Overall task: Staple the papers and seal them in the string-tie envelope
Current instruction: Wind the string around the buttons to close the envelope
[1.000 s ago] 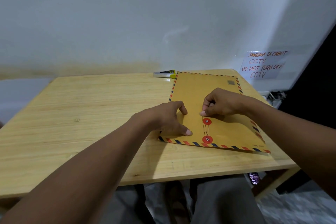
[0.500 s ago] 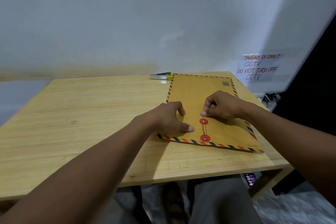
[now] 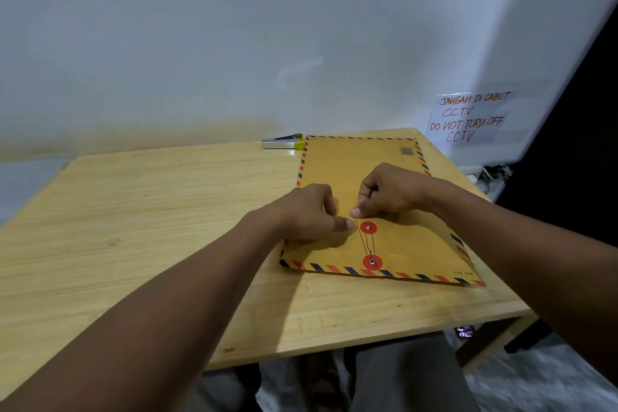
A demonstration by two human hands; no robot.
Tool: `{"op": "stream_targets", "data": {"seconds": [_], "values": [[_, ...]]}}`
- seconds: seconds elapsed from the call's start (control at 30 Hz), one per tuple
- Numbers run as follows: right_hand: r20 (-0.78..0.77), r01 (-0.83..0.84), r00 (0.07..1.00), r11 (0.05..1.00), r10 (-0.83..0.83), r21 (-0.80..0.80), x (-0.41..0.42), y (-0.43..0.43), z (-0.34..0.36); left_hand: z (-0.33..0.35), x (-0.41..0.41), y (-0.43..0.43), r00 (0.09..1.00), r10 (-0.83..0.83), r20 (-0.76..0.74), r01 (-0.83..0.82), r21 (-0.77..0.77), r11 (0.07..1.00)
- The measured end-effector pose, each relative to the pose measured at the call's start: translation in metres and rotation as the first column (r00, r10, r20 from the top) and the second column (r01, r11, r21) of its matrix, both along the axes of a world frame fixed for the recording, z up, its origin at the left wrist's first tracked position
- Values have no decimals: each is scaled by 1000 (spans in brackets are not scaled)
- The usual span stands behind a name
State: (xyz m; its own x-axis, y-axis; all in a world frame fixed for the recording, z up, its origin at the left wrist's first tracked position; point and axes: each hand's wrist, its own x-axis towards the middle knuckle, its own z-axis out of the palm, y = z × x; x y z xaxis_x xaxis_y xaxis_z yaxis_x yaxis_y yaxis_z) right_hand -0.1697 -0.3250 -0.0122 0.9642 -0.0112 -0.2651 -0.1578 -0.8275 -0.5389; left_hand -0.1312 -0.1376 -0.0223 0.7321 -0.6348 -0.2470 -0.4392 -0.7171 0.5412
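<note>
Now, left hand [image 3: 307, 211] curled, thumb pressing envelope [image 3: 351, 160], right hand [image 3: 391, 191] grip pinching string [image 3: 363, 241]

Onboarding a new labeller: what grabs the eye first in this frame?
The brown paper envelope with red-and-blue striped edges lies flat on the right of the light wooden table. The right hand pinches the thin dark string just above the upper red round fastener, the left hand resting on the envelope beside it. A handwritten paper CCTV notice hangs on the wall behind.
</note>
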Motion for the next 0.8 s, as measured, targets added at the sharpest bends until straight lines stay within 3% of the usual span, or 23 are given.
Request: {"op": "stream_targets", "data": {"seconds": [0.2,0.8], "values": [[-15,-6,1000,1000,6,4,0,-1,1,-6,1,-12,997,23,77,-30,92,995],[8,42,999,999,-43,20,-23,-16,7,-6,1,-17,994,50,101,-65,150,986]]}}
